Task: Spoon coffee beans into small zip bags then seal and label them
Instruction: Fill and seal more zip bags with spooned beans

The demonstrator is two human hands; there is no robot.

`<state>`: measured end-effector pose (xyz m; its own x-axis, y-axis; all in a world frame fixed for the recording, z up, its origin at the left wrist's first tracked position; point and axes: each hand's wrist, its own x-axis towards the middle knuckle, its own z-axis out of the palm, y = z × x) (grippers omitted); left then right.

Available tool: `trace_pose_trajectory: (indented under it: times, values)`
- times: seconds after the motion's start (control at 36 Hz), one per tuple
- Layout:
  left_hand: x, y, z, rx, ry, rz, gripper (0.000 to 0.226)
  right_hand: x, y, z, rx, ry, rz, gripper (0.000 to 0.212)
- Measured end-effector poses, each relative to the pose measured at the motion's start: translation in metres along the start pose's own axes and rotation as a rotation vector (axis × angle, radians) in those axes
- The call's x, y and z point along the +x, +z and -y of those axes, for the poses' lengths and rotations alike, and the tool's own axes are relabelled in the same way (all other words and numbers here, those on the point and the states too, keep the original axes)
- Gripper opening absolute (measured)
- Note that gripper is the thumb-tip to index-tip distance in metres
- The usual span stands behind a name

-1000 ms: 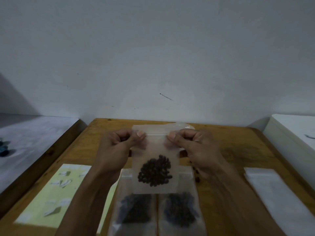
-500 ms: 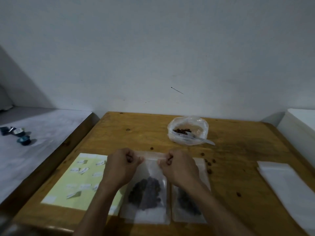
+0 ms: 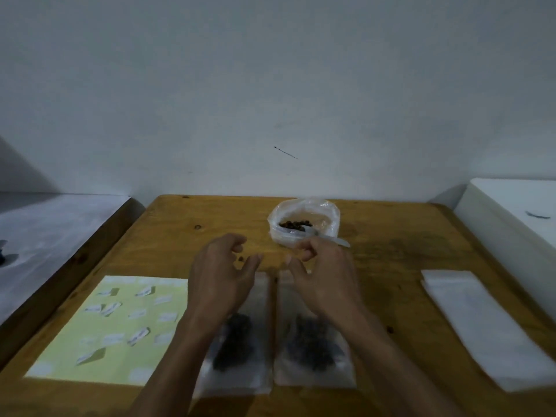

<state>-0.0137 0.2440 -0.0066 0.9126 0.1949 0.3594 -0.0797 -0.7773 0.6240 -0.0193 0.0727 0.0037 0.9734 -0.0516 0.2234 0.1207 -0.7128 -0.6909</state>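
Two small clear zip bags with dark coffee beans lie flat side by side on the wooden table [image 3: 391,251]: a left bag [image 3: 240,350] and a right bag [image 3: 313,353]. My left hand [image 3: 219,278] hovers over the top of the left bag with fingers spread, holding nothing. Over the top of the right bag is my right hand [image 3: 325,278], fingers loosely curled and empty. Behind them stands an open plastic bag of coffee beans [image 3: 304,221] with a white spoon [image 3: 328,237] resting in it. A yellow label sheet [image 3: 114,323] lies to the left.
A stack of empty white zip bags [image 3: 478,326] lies at the right. Loose beans [image 3: 240,259] dot the table near my fingers. A grey counter [image 3: 45,230] lies left of the table, a white box [image 3: 517,212] to its right, a wall behind.
I lowered the filled bag from the air onto the table beside the other bags, then let go of its top. Both hands have lifted and opened.
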Motion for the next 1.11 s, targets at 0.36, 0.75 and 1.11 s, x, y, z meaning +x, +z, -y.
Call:
trace_pose_trajectory:
  times: [0.36,0.75,1.11]
  values:
    - [-0.029,0.116,-0.147,-0.14,0.205,0.492,0.02,0.005,-0.138,-0.16,-0.349,0.463,-0.167,0.051]
    - [-0.039,0.213,-0.189,0.1,0.276,0.519,0.025,-0.016,-0.137,-0.226,-0.337,0.499,-0.224,0.067]
    - [-0.037,0.168,-0.205,-0.617,-0.004,0.589,0.008,-0.024,-0.175,-0.185,0.15,0.489,-0.353,0.062]
